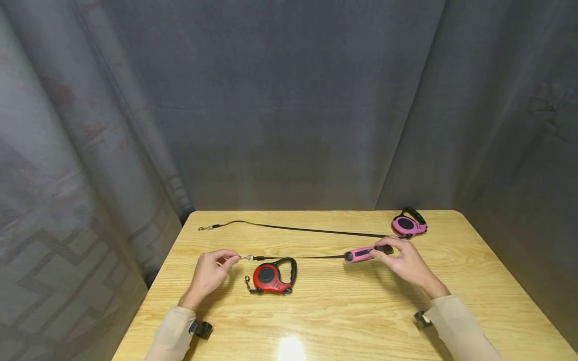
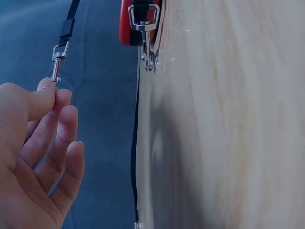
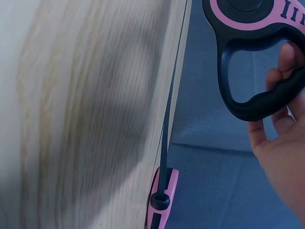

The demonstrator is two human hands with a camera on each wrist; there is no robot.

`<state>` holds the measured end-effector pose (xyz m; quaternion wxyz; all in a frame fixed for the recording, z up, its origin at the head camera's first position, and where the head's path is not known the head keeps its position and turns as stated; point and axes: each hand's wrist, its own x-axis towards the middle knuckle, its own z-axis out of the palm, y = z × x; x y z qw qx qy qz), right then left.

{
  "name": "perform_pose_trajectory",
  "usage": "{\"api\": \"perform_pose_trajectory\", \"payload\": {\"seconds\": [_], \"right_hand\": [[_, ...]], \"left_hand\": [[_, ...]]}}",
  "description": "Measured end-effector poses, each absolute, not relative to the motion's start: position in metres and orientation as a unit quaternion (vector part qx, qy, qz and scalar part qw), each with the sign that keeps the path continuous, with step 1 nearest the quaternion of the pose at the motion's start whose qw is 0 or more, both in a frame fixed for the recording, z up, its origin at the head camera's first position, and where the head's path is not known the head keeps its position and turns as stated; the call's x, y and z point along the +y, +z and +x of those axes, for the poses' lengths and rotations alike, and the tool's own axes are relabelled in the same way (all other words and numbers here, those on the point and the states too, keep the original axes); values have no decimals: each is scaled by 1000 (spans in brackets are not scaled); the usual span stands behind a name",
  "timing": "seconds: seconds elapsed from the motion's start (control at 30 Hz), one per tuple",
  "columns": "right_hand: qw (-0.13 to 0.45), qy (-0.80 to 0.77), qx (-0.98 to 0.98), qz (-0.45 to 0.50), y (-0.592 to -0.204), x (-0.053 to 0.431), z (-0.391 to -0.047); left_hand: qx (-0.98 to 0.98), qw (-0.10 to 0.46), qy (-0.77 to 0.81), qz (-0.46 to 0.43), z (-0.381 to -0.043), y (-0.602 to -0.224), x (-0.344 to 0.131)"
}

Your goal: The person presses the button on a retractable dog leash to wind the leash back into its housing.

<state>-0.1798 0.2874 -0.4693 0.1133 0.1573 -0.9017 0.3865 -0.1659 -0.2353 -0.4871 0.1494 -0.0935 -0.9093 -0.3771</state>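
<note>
My left hand (image 1: 210,273) pinches the metal snap hook (image 2: 56,67) of a black leash strap (image 1: 311,257) between thumb and forefinger. The strap runs taut across to a pink retractable dog leash (image 1: 359,254), raised over the table. Fingers of my right hand (image 1: 403,261) grip that leash by its black handle (image 3: 276,100). Below the strap, near my left hand, a red retractable dog leash (image 1: 270,278) lies on the table, its short strap ending in a metal snap hook (image 2: 147,45).
A second pink retractable leash (image 1: 408,224) lies at the back right of the wooden table (image 1: 343,316). Its black strap (image 1: 311,230) stretches left along the back to a metal snap hook (image 1: 205,228). Grey curtains (image 1: 280,125) hang behind and at both sides.
</note>
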Motion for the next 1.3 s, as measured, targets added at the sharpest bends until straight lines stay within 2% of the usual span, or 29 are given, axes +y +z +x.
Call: {"api": "perform_pose_trajectory", "payload": {"seconds": [1.3], "right_hand": [[123, 413, -882, 189, -473, 262, -183]], "left_hand": [[-911, 130, -377, -103, -160, -484, -221]]}}
